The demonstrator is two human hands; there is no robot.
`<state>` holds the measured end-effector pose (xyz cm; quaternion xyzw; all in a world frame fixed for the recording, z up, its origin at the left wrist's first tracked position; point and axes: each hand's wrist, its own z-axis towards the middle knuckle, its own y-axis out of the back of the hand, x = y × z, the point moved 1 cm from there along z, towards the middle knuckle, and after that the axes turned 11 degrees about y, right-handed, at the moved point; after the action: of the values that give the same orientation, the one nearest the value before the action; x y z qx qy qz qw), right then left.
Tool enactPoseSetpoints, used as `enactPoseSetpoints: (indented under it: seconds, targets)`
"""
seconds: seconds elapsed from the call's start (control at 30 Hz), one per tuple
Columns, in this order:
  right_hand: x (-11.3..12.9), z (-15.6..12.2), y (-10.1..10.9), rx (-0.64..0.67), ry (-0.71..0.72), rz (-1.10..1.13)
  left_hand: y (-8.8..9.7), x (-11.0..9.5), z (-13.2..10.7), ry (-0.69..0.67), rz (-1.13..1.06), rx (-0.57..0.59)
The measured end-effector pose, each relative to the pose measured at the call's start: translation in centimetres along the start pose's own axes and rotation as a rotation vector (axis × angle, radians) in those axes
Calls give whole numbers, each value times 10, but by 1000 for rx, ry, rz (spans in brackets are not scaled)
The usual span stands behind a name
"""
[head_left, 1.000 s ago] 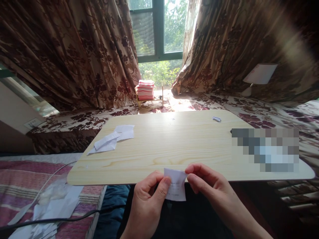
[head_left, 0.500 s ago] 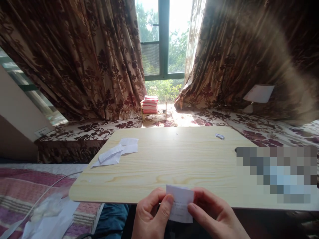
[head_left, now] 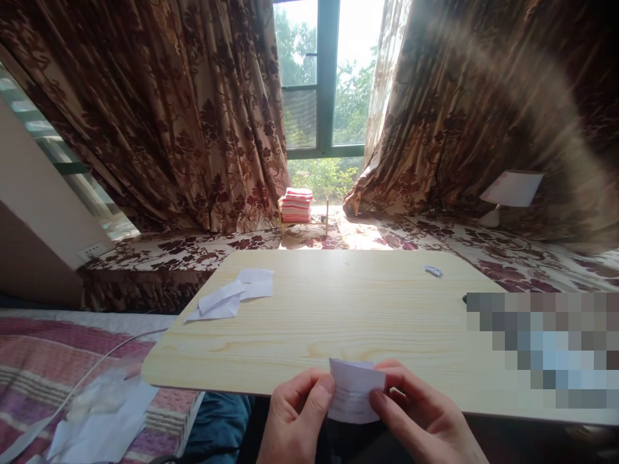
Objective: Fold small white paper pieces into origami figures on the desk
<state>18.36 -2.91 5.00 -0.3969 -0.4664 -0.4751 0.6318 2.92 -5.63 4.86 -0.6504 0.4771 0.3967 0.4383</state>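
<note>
A small folded piece of white paper [head_left: 355, 394] with faint lines of print is held up at the near edge of the table. My left hand [head_left: 302, 412] pinches its left side between thumb and forefinger. On the right side, the thumb and fingers of my right hand [head_left: 420, 409] grip it the same way. A second layer of paper shows behind the top edge. At the left of the table lie several white paper pieces [head_left: 222, 301], partly overlapping. A small folded paper strip [head_left: 433, 270] rests near the far right corner.
The pale wooden table [head_left: 271, 341] has rounded corners. Left of it, loose papers [head_left: 104, 419] and a cable [head_left: 104, 354] lie on a striped bedspread [head_left: 29, 367]. Beyond are a small rack with folded red-and-white cloths [head_left: 296, 206] and a lamp [head_left: 512, 188]. A blurred patch covers the right side.
The paper in my hands has bowed slightly, and its top edge has tilted, showing a layer behind. Both hands still grip it. The whole view has shifted a little.
</note>
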Motion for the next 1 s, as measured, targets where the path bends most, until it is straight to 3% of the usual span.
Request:
enactPoseSetpoints:
  seconds: [0.3, 0.53, 1.0]
  targets:
    - [7, 1, 3, 22, 25, -38, 4, 11, 5, 10, 21, 62]
    - [7, -1, 2, -33, 21, -84, 2, 5, -2, 11, 58, 28]
    - [5, -1, 2, -17, -4, -74, 3, 4, -1, 9, 84, 38]
